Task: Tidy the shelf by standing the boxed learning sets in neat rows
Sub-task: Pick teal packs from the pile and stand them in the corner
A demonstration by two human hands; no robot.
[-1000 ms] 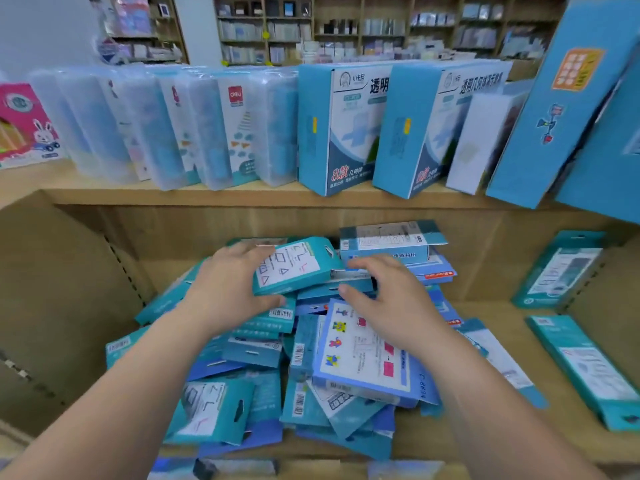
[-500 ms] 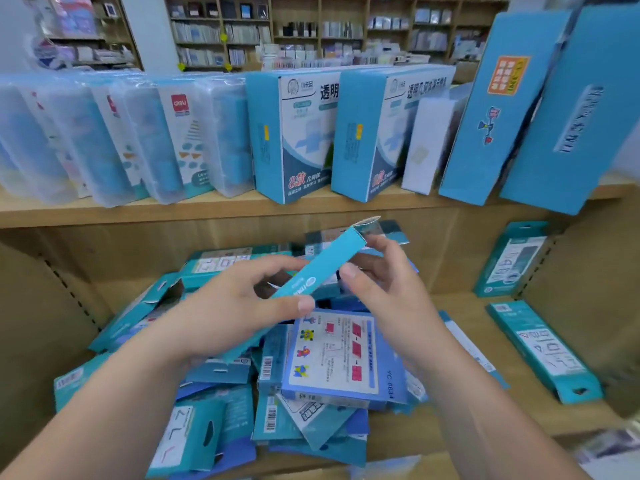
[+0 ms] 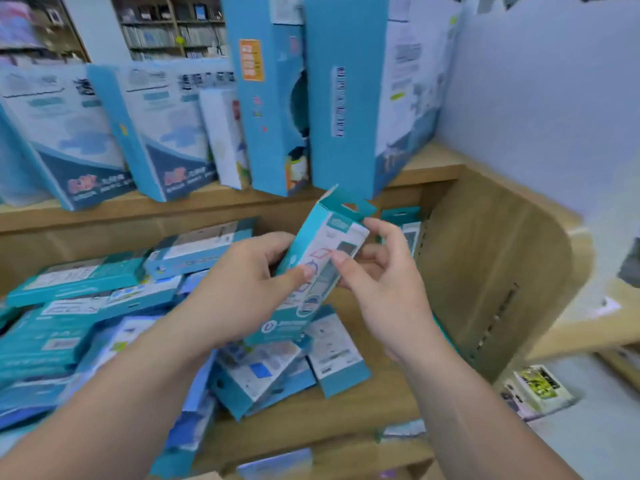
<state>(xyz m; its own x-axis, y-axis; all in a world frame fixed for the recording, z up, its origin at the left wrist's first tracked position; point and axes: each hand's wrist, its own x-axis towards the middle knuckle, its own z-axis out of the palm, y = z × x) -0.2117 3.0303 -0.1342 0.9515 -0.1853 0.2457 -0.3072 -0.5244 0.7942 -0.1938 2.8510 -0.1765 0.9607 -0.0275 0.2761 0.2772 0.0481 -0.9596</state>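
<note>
Person at the shelving, both hands up over the lower shelf [image 3: 349, 410]. One teal boxed set [image 3: 334, 237] held in the air between them, tilted, hang tab pointing up and right. Left hand [image 3: 242, 289] grips its lower left side, thumb laid across the printed front. Right hand [image 3: 377, 282] pinches the right edge, thumb on the front, fingers curled behind. Directly beneath, a heap of boxed sets [image 3: 104, 306] lies flat and overlapping, spread toward the left. Wooden side panel [image 3: 485, 271] to the right. Upper shelf [image 3: 104, 209]: large blue boxes [image 3: 339, 98] standing, several leaning.
</note>
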